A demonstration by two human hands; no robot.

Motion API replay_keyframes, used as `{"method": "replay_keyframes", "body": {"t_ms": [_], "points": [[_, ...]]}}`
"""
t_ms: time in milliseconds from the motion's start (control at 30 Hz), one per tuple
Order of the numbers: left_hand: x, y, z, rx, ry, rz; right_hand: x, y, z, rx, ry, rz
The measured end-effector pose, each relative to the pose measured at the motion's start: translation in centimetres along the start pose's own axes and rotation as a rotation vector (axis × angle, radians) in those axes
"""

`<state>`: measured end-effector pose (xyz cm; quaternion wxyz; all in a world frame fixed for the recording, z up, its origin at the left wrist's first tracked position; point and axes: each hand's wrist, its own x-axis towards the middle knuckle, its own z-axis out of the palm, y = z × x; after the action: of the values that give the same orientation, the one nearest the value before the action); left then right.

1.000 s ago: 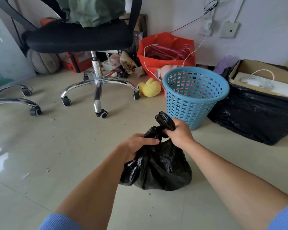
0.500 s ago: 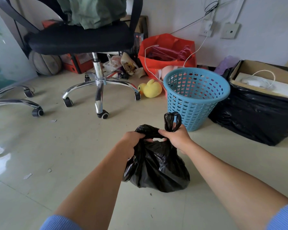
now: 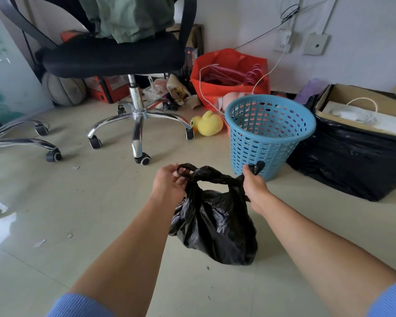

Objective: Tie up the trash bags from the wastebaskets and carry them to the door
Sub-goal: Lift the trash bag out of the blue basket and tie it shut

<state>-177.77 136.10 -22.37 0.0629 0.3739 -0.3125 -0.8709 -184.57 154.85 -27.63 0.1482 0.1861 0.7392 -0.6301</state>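
Observation:
A full black trash bag rests on the pale floor in front of me. Its two handle ends are crossed over into a twisted band above the bag's mouth. My left hand pinches the left end of that band. My right hand grips the right end, with a short black tail sticking up from the fist. The two hands are pulled apart, and the band is taut between them. Just behind stands a blue perforated wastebasket with no bag in it.
A black office chair on a chrome wheeled base stands at the back left, a second chair base further left. A yellow plush duck, a red bag and a black-wrapped cardboard box line the wall.
My hands have moved apart sideways, drawing the bag's handle ends out into a tight crossed band. The loop that stood up by my right hand is now only a short tail.

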Motion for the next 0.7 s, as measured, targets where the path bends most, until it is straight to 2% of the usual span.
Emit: {"method": "replay_keyframes", "body": {"t_ms": [100, 167, 233, 300, 400, 533, 600, 700], "points": [[0.1, 1.3, -1.4, -0.13, 0.089, 0.032, 0.6, -0.1, -2.2, 0.159, 0.15, 0.032], [0.8, 2.0, -3.8, -0.095, 0.203, 0.033, 1.3, 0.3, -4.5, 0.242, 0.323, 0.081], [1.2, 1.9, -6.0, 0.018, 0.321, 0.039, 1.8, 0.8, -6.4, 0.315, 0.416, 0.127], [1.6, 1.0, -6.7, 0.327, 0.388, 0.167, 1.4, 0.6, -6.9, 0.412, 0.362, 0.189], [1.8, -1.1, -6.2, 0.963, 0.229, 0.358, 0.5, -0.2, -6.0, 0.485, 0.097, 0.263], [1.4, -3.0, -5.6, 1.502, -0.042, 0.256, -0.9, 0.8, -4.3, -0.03, -0.285, 0.188], [1.2, -3.6, -5.7, 1.729, -0.107, 0.217, -1.4, 2.0, -3.2, -0.198, -0.342, 0.148], [1.1, -3.9, -5.5, 1.972, -0.187, 0.237, -1.4, 2.8, -2.1, -0.206, -0.256, 0.09]]}}
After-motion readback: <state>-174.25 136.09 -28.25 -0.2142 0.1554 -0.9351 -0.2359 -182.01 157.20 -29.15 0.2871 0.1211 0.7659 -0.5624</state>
